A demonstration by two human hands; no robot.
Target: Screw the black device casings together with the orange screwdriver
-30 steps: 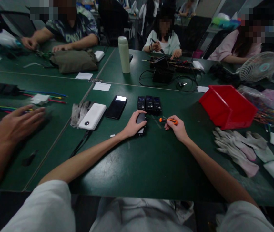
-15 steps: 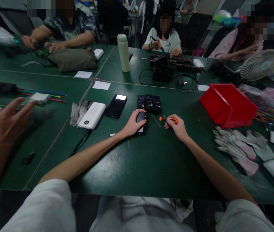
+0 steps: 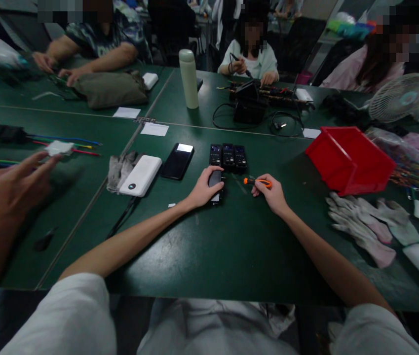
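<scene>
My left hand point(image 3: 206, 190) is closed round a small black box-shaped device point(image 3: 215, 197) lying on the green table, its thumb across the top. Three similar black modules point(image 3: 227, 156) with printed fronts stand side by side just beyond it. To the right, my right hand point(image 3: 269, 191) grips a screwdriver point(image 3: 263, 182) with an orange and black handle. The screwdriver's orange end points left toward the device, apart from it; its shaft is too faint to make out. A black phone point(image 3: 177, 161) and a white power bank point(image 3: 141, 176) lie left of my left hand.
A red bin point(image 3: 350, 160) and work gloves point(image 3: 362, 227) lie to the right. A pale green bottle point(image 3: 189, 79) stands at the back. A co-worker's hand point(image 3: 19, 185) reaches in at left near coloured wires. Other people sit across the table point(image 3: 194, 256).
Both my hands stay in place on the device and the screwdriver. The co-worker's hand at left has shifted slightly to the right.
</scene>
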